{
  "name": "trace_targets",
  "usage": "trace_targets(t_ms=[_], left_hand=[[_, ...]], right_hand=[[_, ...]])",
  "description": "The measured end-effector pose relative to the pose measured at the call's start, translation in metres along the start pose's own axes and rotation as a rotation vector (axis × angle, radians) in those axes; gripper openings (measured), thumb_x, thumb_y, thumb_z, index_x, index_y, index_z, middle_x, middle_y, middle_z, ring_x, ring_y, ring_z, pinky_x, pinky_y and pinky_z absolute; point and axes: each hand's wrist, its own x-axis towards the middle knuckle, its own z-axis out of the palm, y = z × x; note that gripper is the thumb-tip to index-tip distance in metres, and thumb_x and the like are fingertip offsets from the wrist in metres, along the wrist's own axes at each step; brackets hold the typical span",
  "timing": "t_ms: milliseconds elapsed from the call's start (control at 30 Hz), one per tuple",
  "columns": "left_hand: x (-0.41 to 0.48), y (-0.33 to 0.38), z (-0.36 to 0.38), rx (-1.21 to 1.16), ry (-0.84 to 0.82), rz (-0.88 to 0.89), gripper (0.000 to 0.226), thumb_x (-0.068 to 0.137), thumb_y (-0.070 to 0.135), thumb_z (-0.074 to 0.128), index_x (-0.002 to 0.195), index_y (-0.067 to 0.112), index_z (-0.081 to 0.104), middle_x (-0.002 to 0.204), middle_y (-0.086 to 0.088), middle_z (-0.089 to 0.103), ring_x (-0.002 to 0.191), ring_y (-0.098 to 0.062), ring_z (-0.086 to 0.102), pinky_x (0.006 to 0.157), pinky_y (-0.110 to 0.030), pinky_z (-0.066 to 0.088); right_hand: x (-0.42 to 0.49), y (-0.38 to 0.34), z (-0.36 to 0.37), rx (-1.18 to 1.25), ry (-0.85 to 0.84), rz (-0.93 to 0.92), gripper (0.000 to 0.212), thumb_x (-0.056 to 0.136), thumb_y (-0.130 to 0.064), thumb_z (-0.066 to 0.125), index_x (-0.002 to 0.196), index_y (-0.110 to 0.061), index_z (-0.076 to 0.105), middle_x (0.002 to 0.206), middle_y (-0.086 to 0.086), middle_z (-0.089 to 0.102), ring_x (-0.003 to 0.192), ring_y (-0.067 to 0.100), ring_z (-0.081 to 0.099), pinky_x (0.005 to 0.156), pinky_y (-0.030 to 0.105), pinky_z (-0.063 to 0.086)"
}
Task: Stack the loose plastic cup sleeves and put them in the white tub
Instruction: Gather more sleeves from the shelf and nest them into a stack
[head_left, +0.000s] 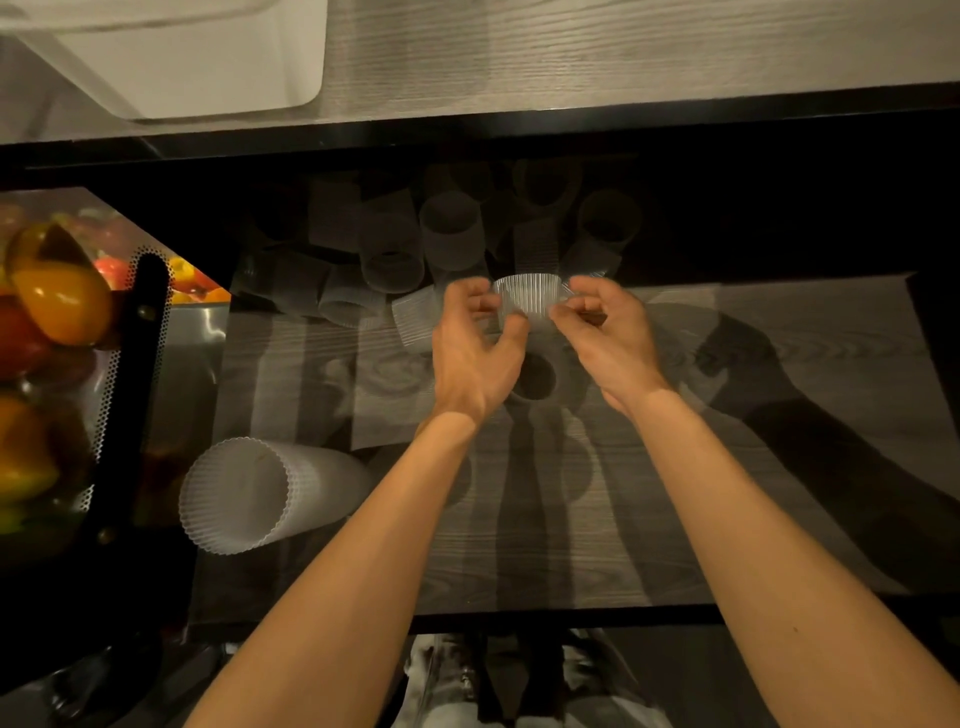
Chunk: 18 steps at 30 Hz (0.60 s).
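Ribbed translucent plastic, dim light, glossy dark table (779, 467) that mirrors everything. Landmark: the held sleeve (527, 301).

Nearest the person, well to the left of the held sleeve, a stacked roll of sleeves (239, 496) lies on its side, open end facing left. Beyond its left side, a perforated black rack (140, 374) with peppers (57, 301).

Left hand (475, 353) and right hand (610, 338) flank the held sleeve; thumbs and fingertips of both pinch its ribbed wall from either side, fingers curled, not fully closed. The sleeve looks lifted off the table, though reflections make this uncertain.

Just left of the held sleeve, one loose sleeve (413, 322) tilts. Behind it, a dark scatter of loose sleeves (449, 228), some upright, some tipped, count unclear.

Far behind and left, the white tub (171, 57) sits on the wood-grain counter (623, 47).

Risks, as judged: thin wall may buckle under a two-sided pinch; reflections and gloom could cause a mis-reach that topples neighbours; the roll on its side could roll off toward the rack.
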Motion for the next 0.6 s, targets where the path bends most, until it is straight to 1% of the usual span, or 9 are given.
trace_targets(t_ms=[67,133,233,333,400,433,500,533,600], left_hand=[[-0.002,0.000,-0.003,-0.036,0.005,0.033,0.049,0.087,0.022,0.076,0.130,0.019,0.053,0.111,0.006,0.061,0.104,-0.005,0.060,0.088,-0.022,0.052],[-0.005,-0.005,-0.006,-0.100,-0.023,0.041,0.059,0.083,0.013,0.080,0.135,0.017,0.052,0.117,0.000,0.060,0.109,-0.008,0.061,0.091,-0.022,0.053],[-0.012,-0.016,-0.009,-0.137,-0.094,0.039,0.079,0.074,0.009,0.087,0.142,0.016,0.048,0.127,-0.003,0.059,0.115,-0.012,0.062,0.096,-0.024,0.055],[-0.023,-0.026,-0.010,-0.082,-0.145,0.081,0.083,0.073,0.005,0.088,0.144,0.016,0.046,0.122,0.010,0.060,0.116,-0.006,0.061,0.095,-0.023,0.055],[-0.030,-0.036,-0.009,-0.012,-0.158,0.126,0.081,0.074,0.006,0.087,0.143,0.016,0.047,0.120,0.013,0.060,0.115,-0.004,0.061,0.096,-0.026,0.056],[-0.032,-0.039,-0.009,0.046,-0.162,0.158,0.078,0.075,0.007,0.087,0.142,0.017,0.047,0.121,0.011,0.061,0.115,-0.005,0.061,0.096,-0.028,0.055],[-0.036,-0.045,-0.008,0.176,-0.167,0.210,0.075,0.075,0.011,0.086,0.140,0.018,0.049,0.127,0.008,0.058,0.119,-0.008,0.057,0.101,-0.033,0.053],[-0.037,-0.046,-0.008,0.222,-0.173,0.216,0.074,0.075,0.010,0.085,0.140,0.017,0.049,0.130,0.009,0.054,0.123,-0.011,0.054,0.105,-0.035,0.050],[-0.037,-0.047,-0.007,0.258,-0.201,0.184,0.076,0.075,0.010,0.084,0.141,0.017,0.047,0.133,0.010,0.051,0.130,-0.015,0.049,0.110,-0.034,0.045]], right_hand=[[-0.005,-0.004,-0.002,0.033,-0.011,0.009,0.059,0.091,-0.016,0.074,0.144,-0.019,0.049,0.104,-0.011,0.060,0.095,0.004,0.062,0.081,0.018,0.052],[-0.011,-0.004,-0.005,0.070,-0.086,0.054,0.072,0.088,-0.004,0.074,0.150,-0.021,0.041,0.112,-0.012,0.057,0.099,0.005,0.063,0.079,0.020,0.055],[-0.020,0.005,-0.009,0.013,-0.148,0.034,0.080,0.082,0.007,0.074,0.149,-0.021,0.041,0.117,-0.010,0.058,0.105,0.009,0.062,0.089,0.026,0.056],[-0.029,0.016,-0.010,-0.126,-0.139,-0.015,0.071,0.079,0.006,0.075,0.137,-0.026,0.051,0.111,-0.014,0.056,0.099,0.006,0.060,0.085,0.025,0.056],[-0.033,0.026,-0.009,-0.194,-0.147,-0.042,0.067,0.076,0.005,0.075,0.130,-0.029,0.052,0.114,-0.009,0.055,0.100,0.012,0.060,0.086,0.032,0.057],[-0.033,0.031,-0.009,-0.232,-0.153,-0.065,0.067,0.076,0.004,0.075,0.131,-0.027,0.051,0.118,-0.006,0.054,0.103,0.014,0.059,0.087,0.035,0.057],[-0.033,0.039,-0.008,-0.321,-0.173,-0.081,0.073,0.078,0.001,0.075,0.139,-0.025,0.046,0.129,-0.002,0.050,0.113,0.016,0.056,0.090,0.030,0.054],[-0.034,0.041,-0.008,-0.353,-0.184,-0.065,0.079,0.079,-0.001,0.076,0.145,-0.026,0.041,0.136,-0.001,0.048,0.121,0.015,0.053,0.094,0.028,0.051],[-0.035,0.045,-0.008,-0.375,-0.204,0.004,0.095,0.079,-0.005,0.080,0.155,-0.030,0.027,0.150,-0.001,0.042,0.135,0.017,0.045,0.105,0.034,0.047]])
